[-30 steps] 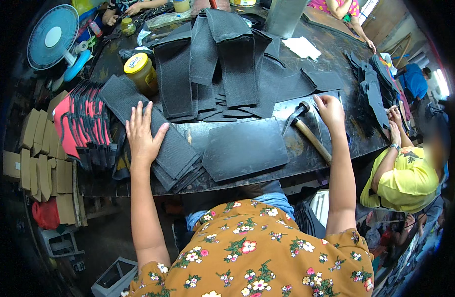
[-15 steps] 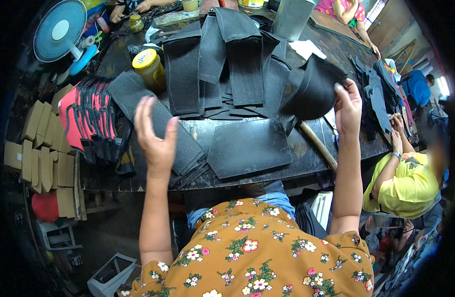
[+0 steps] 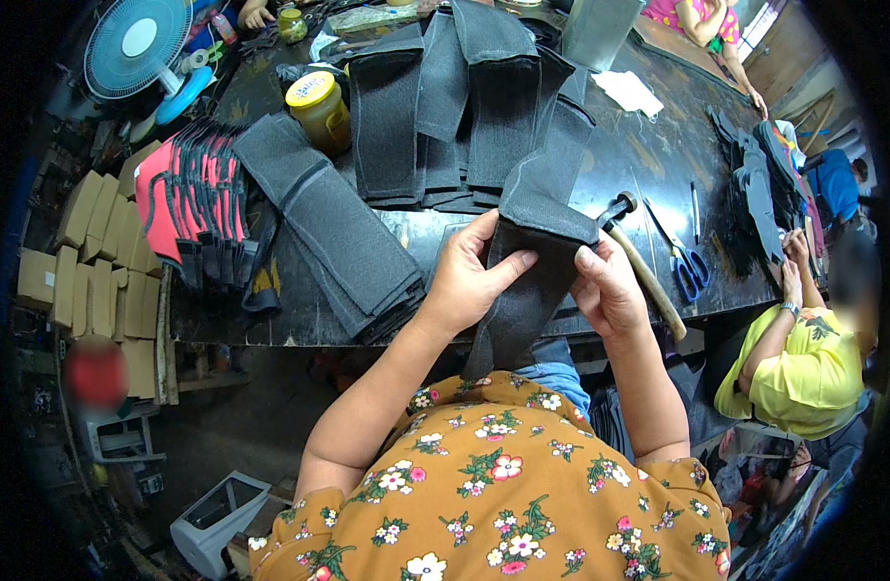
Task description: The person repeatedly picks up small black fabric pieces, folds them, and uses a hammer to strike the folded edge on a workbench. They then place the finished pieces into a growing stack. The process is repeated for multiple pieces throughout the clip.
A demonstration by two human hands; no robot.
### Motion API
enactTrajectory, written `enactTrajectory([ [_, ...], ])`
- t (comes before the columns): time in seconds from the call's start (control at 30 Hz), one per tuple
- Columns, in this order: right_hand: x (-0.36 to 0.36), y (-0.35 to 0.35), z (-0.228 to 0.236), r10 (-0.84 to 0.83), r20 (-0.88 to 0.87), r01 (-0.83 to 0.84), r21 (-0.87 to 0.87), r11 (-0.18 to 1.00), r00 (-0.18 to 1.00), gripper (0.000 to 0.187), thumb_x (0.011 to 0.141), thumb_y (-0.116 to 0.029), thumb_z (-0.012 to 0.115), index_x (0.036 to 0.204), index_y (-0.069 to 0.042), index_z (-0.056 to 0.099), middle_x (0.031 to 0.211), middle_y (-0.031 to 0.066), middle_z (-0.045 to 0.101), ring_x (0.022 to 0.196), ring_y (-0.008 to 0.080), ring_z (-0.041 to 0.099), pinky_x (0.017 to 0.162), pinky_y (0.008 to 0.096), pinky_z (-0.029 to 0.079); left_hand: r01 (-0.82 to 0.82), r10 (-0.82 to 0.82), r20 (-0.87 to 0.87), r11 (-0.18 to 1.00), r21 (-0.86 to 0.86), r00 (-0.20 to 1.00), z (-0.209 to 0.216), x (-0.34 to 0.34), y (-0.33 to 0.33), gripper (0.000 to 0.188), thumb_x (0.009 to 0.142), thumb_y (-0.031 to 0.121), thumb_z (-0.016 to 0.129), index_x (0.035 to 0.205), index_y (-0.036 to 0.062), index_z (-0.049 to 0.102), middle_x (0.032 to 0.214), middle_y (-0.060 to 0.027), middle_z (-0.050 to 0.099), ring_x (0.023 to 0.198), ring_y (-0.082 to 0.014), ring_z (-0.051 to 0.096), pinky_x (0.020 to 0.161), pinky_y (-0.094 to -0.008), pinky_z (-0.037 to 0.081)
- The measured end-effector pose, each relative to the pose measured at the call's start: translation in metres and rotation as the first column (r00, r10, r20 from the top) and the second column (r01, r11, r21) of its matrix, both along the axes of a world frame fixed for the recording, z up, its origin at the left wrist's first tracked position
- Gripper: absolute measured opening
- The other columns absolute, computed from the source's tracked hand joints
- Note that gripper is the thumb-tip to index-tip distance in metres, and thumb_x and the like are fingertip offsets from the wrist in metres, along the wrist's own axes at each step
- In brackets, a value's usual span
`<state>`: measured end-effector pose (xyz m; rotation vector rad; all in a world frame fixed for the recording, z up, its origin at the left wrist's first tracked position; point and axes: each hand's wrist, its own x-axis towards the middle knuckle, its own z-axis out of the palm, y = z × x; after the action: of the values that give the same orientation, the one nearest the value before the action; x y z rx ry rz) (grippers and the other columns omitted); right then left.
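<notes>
Since the black sheet (image 3: 546,205) seems light and limp, it is best held at both sides (left hand (image 3: 472,281) and right hand (image 3: 614,290) pinching)

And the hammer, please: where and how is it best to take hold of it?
Probably by the near half of the hammer's handle, from above and the near side: its long, slim shape slants to the near right, with the head at the far end. The right hand is nearest, though it holds the black piece.
</notes>
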<state>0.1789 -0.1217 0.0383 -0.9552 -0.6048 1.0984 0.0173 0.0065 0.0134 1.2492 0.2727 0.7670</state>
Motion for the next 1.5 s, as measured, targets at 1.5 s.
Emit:
enactTrajectory([
  [1.5,-0.024,-0.021,-0.014,-0.089,0.171,0.098,-0.045,0.994,0.981,0.030,0.094,-0.009,0.083,0.123,-0.002,0.075,0.118,0.0050,0.077,0.108,0.0116,0.069,0.101,0.0317,0.053,0.128,-0.126,0.020,0.969,-0.212,0.992,-0.009,-0.015,-0.022,0.017,0.101,0.004,0.074,0.117,-0.0011,0.076,0.112,-0.0021,0.077,0.103,-0.0079,0.068,0.095,-0.0277,0.056],
])
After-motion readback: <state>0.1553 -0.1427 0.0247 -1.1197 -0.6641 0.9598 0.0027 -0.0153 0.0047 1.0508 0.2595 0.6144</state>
